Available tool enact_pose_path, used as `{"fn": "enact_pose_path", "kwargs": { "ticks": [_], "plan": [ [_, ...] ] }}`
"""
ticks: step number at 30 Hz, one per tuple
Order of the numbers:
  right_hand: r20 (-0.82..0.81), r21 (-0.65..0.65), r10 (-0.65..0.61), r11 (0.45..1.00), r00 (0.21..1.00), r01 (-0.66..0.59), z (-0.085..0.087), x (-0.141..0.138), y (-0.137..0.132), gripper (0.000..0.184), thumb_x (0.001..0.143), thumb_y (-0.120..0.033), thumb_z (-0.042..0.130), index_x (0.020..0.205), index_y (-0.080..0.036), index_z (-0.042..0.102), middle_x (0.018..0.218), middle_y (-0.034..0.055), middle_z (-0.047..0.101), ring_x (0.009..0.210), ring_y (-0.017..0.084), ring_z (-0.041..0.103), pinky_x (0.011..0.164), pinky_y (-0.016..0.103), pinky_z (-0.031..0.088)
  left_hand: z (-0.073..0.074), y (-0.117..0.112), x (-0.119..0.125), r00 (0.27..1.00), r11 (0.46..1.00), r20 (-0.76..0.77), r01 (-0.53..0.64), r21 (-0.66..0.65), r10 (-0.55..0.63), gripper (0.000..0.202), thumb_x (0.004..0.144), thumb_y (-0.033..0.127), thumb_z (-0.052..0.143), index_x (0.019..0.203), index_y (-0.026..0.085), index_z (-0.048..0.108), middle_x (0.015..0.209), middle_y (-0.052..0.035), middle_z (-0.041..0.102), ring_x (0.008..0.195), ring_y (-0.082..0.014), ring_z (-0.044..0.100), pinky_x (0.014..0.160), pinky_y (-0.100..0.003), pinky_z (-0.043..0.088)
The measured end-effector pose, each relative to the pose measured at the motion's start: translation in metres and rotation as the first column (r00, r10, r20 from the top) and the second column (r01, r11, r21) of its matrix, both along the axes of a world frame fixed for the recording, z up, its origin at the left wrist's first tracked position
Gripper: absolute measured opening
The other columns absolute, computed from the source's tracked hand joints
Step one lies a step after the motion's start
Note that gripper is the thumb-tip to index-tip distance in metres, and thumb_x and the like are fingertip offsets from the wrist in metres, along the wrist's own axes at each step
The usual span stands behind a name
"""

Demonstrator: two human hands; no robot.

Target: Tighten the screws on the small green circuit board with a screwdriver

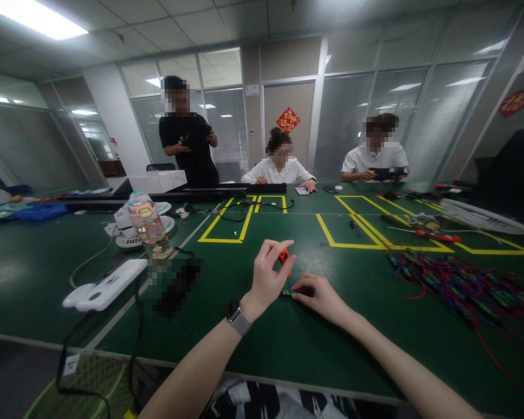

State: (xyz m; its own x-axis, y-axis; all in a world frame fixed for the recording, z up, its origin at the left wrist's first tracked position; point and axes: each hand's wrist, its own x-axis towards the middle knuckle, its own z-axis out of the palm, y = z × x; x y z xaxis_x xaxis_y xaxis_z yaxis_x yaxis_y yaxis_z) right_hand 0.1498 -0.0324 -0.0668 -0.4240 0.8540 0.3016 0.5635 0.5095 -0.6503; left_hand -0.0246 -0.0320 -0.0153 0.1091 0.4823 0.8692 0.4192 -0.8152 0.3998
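Note:
My left hand point(271, 273), with a watch on its wrist, curls around an orange-and-black screwdriver point(283, 255). Its index finger and thumb are stretched past the handle, and a thin dark shaft drops from there to the table. Under that shaft lies a small green circuit board point(287, 293). Fingertips of my right hand point(319, 295) pinch the board's right side, where dark wires run beneath the palm. My hands partly cover both the screwdriver and the board.
Right of my hands spreads a pile of circuit boards with red and blue wires point(458, 285). Red-handled tools point(436, 235) and a white keyboard point(484, 215) lie beyond. To the left are a bottle point(151, 230) and a white device point(107, 285). Three people are across the table point(227, 326).

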Motion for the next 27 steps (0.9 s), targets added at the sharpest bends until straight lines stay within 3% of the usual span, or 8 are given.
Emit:
{"fn": "enact_pose_path", "kwargs": {
  "ticks": [4, 9, 14, 21, 27],
  "plan": [
    [-0.002, -0.004, 0.008, 1.000, 1.000, -0.008, -0.0008, 0.0001, 0.0005, 0.011, 0.081, -0.019, 0.067, 0.087, -0.018, 0.076, 0.084, 0.0041, 0.066, 0.075, 0.018, 0.062, 0.070, 0.028, 0.049, 0.0014, -0.0006, 0.0004, 1.000, 0.999, -0.017, 0.026, -0.021, -0.026, 0.035, 0.099, 0.020, 0.039, 0.132, 0.020, 0.052, 0.102, -0.0070, 0.060, 0.091, -0.0160, 0.059, 0.081, -0.029, 0.049],
    [-0.008, 0.004, 0.009, 1.000, 1.000, -0.009, -0.0023, 0.0002, 0.0014, 0.011, 0.081, -0.020, 0.067, 0.087, -0.019, 0.076, 0.085, 0.0041, 0.066, 0.077, 0.018, 0.062, 0.071, 0.028, 0.049, 0.0009, 0.0006, -0.0001, 0.998, 0.998, 0.020, -0.057, 0.036, 0.057, 0.023, 0.093, 0.026, 0.055, 0.114, 0.019, 0.063, 0.084, -0.0021, 0.055, 0.077, -0.0139, 0.055, 0.072, -0.026, 0.049],
    [-0.002, -0.008, 0.009, 1.000, 1.000, -0.009, 0.0008, -0.0004, 0.0002, 0.011, 0.082, -0.021, 0.067, 0.087, -0.019, 0.076, 0.086, 0.0047, 0.066, 0.077, 0.018, 0.062, 0.072, 0.028, 0.050, 0.0005, -0.0002, -0.0016, 1.000, 1.000, 0.006, 0.023, -0.019, -0.023, 0.032, 0.098, 0.018, 0.041, 0.127, 0.020, 0.054, 0.100, -0.0060, 0.059, 0.090, -0.0151, 0.058, 0.080, -0.028, 0.049],
    [0.003, -0.027, 0.001, 1.000, 1.000, -0.001, 0.0049, -0.0012, -0.0021, 0.011, 0.081, -0.020, 0.066, 0.087, -0.019, 0.076, 0.085, 0.0043, 0.065, 0.076, 0.018, 0.062, 0.070, 0.028, 0.050, -0.0008, 0.0039, -0.0024, 0.999, 0.998, 0.020, -0.044, 0.036, 0.043, 0.021, 0.093, 0.022, 0.052, 0.111, 0.020, 0.063, 0.083, -0.0014, 0.053, 0.074, -0.0130, 0.054, 0.069, -0.025, 0.048],
    [0.002, -0.023, 0.007, 1.000, 1.000, -0.007, 0.0026, -0.0007, -0.0004, 0.012, 0.081, -0.021, 0.065, 0.087, -0.019, 0.075, 0.084, 0.0041, 0.065, 0.075, 0.018, 0.062, 0.069, 0.028, 0.050, 0.0018, 0.0023, -0.0033, 1.000, 0.999, 0.002, 0.031, -0.041, -0.031, 0.035, 0.099, 0.021, 0.038, 0.132, 0.021, 0.052, 0.105, -0.0073, 0.060, 0.092, -0.0161, 0.059, 0.081, -0.030, 0.050]
  ]
}}
